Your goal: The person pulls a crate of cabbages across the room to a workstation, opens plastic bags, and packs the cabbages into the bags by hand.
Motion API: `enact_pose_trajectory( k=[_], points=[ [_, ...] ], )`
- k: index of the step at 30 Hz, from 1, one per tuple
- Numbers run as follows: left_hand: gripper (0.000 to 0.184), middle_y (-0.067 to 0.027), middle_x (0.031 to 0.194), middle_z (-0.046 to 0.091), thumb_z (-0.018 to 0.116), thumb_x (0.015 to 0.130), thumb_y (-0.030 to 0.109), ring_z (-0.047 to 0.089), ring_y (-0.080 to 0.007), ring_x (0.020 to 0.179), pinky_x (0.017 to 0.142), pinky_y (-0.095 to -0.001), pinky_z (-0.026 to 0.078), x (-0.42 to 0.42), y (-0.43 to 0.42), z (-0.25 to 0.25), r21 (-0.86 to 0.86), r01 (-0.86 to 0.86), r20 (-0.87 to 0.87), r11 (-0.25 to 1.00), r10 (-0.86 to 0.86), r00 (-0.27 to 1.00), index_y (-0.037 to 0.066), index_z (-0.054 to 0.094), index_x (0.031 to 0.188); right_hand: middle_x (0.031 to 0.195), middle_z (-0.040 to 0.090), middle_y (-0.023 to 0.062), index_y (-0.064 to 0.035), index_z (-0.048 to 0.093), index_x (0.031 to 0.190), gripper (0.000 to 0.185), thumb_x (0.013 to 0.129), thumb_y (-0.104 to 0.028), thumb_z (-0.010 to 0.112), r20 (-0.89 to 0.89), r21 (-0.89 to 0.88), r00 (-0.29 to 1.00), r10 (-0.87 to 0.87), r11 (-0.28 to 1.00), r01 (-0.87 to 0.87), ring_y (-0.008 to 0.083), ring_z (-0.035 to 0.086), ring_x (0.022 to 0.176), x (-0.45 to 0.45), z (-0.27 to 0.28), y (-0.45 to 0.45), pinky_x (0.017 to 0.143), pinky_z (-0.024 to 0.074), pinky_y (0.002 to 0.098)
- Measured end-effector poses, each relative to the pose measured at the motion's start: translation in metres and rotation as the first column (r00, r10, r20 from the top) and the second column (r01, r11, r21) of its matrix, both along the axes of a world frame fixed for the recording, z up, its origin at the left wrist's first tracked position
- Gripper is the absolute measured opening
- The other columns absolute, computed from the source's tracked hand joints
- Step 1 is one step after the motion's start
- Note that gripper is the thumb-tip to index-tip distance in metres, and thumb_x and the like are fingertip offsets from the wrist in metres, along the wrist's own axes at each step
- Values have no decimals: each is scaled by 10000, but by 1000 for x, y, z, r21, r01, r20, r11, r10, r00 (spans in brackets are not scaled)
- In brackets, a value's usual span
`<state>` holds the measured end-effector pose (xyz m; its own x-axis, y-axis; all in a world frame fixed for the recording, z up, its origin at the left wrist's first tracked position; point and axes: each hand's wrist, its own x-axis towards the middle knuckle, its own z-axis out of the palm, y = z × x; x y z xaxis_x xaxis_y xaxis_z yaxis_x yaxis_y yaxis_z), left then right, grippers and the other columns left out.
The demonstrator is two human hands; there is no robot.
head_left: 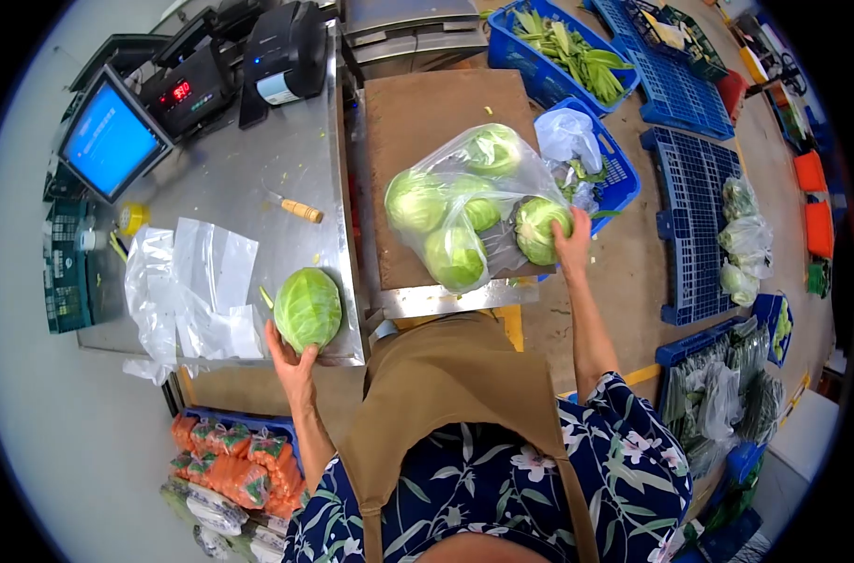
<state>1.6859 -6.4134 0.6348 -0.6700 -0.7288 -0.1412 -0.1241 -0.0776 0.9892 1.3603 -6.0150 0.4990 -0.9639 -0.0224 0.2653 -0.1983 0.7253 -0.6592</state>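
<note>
My left hand point(294, 364) is curved around the near side of a loose green cabbage point(307, 308), which rests at the steel table's front right corner. To the right, my right hand point(573, 240) grips the outer side of another cabbage point(537, 231) at the mouth of a clear plastic bag point(436, 178). Several more cabbages point(415, 201) lie inside that bag, on a brown board point(399, 103). Whether the right fingers also hold the bag's edge I cannot tell. A knife with a wooden handle point(301, 210) lies on the table beyond the loose cabbage.
Flat plastic bags point(197, 281) lie on the steel table point(267, 141) at left. Behind stand a screen point(113, 136), a scale with red digits point(175, 92) and a printer point(284, 56). Blue crates point(619, 183) with leaves flank the board; bagged carrots point(244, 469) sit low at left.
</note>
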Motion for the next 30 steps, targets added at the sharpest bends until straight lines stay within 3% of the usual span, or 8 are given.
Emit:
enact_pose_trajectory(
  k=[4, 7, 10, 17, 20, 26, 28, 30],
  points=[
    [867, -134, 1449, 227, 711, 730, 85, 288, -256, 1307, 1046, -366, 282, 0, 3, 4, -21, -47, 0, 999, 47, 999, 25, 186, 1418, 1229, 445, 223, 19, 474, 1203, 583, 757, -286, 691, -22, -80, 985, -173, 982, 170, 361, 424, 1155, 6, -6, 18, 970, 348, 404],
    [824, -132, 1449, 222, 678, 754, 78, 265, -252, 1318, 1038, -372, 296, 4, 1, 0, -47, -56, 3, 997, 56, 998, 23, 190, 1415, 1248, 432, 205, -3, 421, 1284, 674, 782, -380, 667, 122, -146, 949, -292, 940, 308, 322, 438, 1129, 12, -34, 31, 938, 366, 392],
    [780, -128, 1438, 234, 653, 776, 98, 257, -253, 1316, 1028, -385, 307, 3, 1, 5, -99, -91, 88, 991, 99, 991, 25, 204, 1410, 1264, 421, 194, -23, 351, 1350, 769, 786, -457, 645, 344, -337, 900, -267, 860, 384, 288, 444, 1091, 13, -65, 45, 907, 375, 372],
    [644, -130, 1392, 299, 601, 815, 103, 290, -245, 1290, 995, -381, 318, 8, -14, 22, -276, -192, 32, 942, 208, 978, 19, 292, 1374, 1340, 368, 152, -100, 246, 1415, 828, 791, -459, 657, 457, -431, 845, -279, 762, 484, 275, 462, 1098, 29, -54, 47, 829, 427, 378],
    [609, -121, 1374, 334, 584, 828, 120, 307, -228, 1282, 999, -375, 308, 1, -27, 29, -387, -200, -11, 900, 212, 977, 13, 313, 1363, 1291, 395, 127, -115, 257, 1413, 832, 778, -470, 662, 544, -497, 814, -204, 703, 509, 248, 467, 1063, 55, -23, 45, 748, 440, 352],
    [503, -112, 1313, 416, 583, 860, 228, 402, -240, 1214, 983, -387, 353, -41, -7, 55, -428, -141, -248, 893, 34, 968, 22, 414, 1287, 906, 610, 54, -10, 520, 1191, 442, 839, -256, 625, 749, -352, 662, -32, 827, 439, 116, 561, 660, 139, -16, 62, 544, 448, 260],
    [508, -117, 1300, 425, 589, 866, 278, 420, -242, 1196, 967, -388, 371, -50, 15, 59, -401, -54, -279, 914, -66, 958, 18, 428, 1272, 815, 624, 68, 8, 555, 1142, 426, 822, -261, 641, 813, -321, 581, 47, 867, 381, 129, 575, 620, 178, -2, 66, 542, 462, 272],
    [349, -103, 1218, 500, 481, 912, 185, 467, -215, 1151, 951, -381, 389, -63, 43, 59, -398, 12, -302, 917, -143, 942, 25, 465, 1222, 763, 623, 72, 20, 567, 1113, 416, 810, -254, 646, 797, -252, 595, 103, 952, 172, 133, 585, 612, 216, -28, 91, 543, 467, 275]
  ],
)
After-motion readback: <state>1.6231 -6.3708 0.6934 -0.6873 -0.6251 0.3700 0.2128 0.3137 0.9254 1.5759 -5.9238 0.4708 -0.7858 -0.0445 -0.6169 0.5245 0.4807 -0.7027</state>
